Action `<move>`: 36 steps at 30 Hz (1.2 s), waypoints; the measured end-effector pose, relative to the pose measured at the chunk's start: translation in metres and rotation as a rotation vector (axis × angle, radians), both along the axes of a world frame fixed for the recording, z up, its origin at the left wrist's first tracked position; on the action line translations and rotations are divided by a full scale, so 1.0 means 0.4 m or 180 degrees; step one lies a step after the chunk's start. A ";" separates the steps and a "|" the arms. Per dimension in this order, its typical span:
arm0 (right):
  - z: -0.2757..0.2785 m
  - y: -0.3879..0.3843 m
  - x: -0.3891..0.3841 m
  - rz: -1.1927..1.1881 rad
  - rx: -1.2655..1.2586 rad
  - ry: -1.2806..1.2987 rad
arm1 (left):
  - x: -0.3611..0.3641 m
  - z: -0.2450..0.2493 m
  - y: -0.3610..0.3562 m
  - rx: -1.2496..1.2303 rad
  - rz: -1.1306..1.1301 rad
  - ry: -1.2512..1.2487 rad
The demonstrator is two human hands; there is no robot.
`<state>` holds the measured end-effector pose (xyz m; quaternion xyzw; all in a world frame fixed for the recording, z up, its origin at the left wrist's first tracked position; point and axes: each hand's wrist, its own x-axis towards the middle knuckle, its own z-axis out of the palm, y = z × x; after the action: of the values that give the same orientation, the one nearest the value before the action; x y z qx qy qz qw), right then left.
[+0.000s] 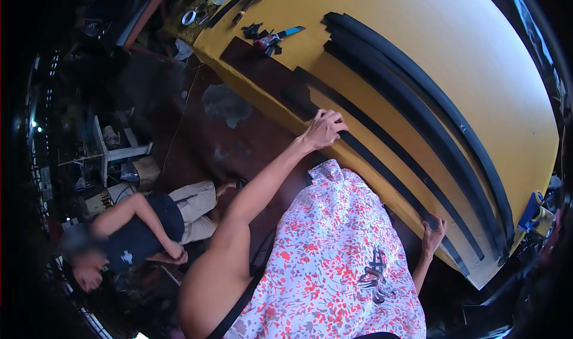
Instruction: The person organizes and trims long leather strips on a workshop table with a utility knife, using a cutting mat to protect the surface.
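Note:
Long black strips lie lengthwise along a yellow table. My left hand rests on the nearest black strip by the table's near edge, its fingers bent down against it. Farther right, my right hand is at the same strip near its right end, with thumb and fingers closed around a small dark piece that I cannot make out. Beyond this strip lie a second thin strip and a stack of wider black strips.
A cutter with a blue part and black scraps lie at the table's far left. A blue and yellow item is at the right edge. Another person is at the lower left, beside a wooden frame.

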<state>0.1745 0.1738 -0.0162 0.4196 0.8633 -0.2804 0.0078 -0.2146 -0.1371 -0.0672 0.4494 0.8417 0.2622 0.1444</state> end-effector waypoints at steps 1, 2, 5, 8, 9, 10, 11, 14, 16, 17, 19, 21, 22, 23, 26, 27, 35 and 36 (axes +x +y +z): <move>0.000 -0.004 -0.005 0.0021 0.0023 -0.0024 | -0.001 0.007 0.001 0.0002 -0.0065 0.0049; -0.001 -0.011 -0.011 -0.0021 0.0066 -0.0089 | -0.007 0.014 -0.002 -0.0003 -0.0137 0.0098; 0.015 -0.056 -0.059 -0.0110 0.0234 -0.0145 | -0.050 0.014 -0.014 0.0317 -0.0092 0.0026; -0.001 -0.068 -0.112 -0.0032 0.0597 0.0046 | -0.138 0.005 -0.027 0.0587 0.0355 0.0289; 0.003 -0.069 -0.137 -0.0045 0.0669 -0.0026 | -0.166 0.020 -0.027 0.0475 0.0422 0.0500; -0.027 -0.044 -0.130 0.0098 0.0826 0.0003 | -0.187 0.016 -0.034 0.0333 0.0362 0.0675; -0.021 -0.035 -0.149 0.0044 0.0856 -0.0008 | -0.202 0.013 -0.037 0.0126 0.0300 0.0788; -0.074 0.025 -0.093 0.0158 0.1196 -0.0501 | -0.202 -0.010 -0.044 -0.0123 0.0154 0.0763; -0.054 0.026 -0.082 0.0064 0.0840 -0.0369 | -0.193 -0.022 -0.048 -0.0105 0.0076 0.0728; -0.058 0.029 -0.074 0.0119 0.0871 -0.0329 | -0.181 -0.024 -0.049 -0.0080 0.0078 0.0788; -0.061 0.029 -0.050 0.0254 0.0949 -0.0302 | -0.149 -0.031 -0.045 0.0047 0.0216 0.0770; -0.053 0.021 -0.034 0.0299 0.0904 -0.0250 | -0.119 -0.037 -0.044 0.0122 0.0397 0.0708; -0.049 0.014 -0.029 0.0271 0.0811 -0.0167 | -0.108 -0.034 -0.044 0.0156 0.0466 0.0639; -0.049 0.011 -0.023 0.0275 0.0787 -0.0192 | -0.098 -0.036 -0.046 0.0213 0.0484 0.0627; -0.047 -0.005 -0.013 0.0232 0.0755 -0.0320 | -0.091 -0.050 -0.059 0.0299 0.0490 0.0634; -0.044 -0.018 -0.017 0.0212 0.0762 -0.0349 | -0.091 -0.049 -0.060 0.0334 0.0456 0.0635; -0.054 -0.038 -0.010 0.0121 0.0830 -0.0277 | -0.094 -0.042 -0.093 0.0275 0.0441 0.0534; -0.054 -0.040 -0.011 0.0086 0.0844 -0.0287 | -0.096 -0.036 -0.096 0.0205 0.0435 0.0553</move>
<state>0.1700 0.1578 -0.0376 0.4175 0.8971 -0.1446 -0.0051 -0.2532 -0.1753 -0.0817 0.4164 0.8709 0.2583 0.0381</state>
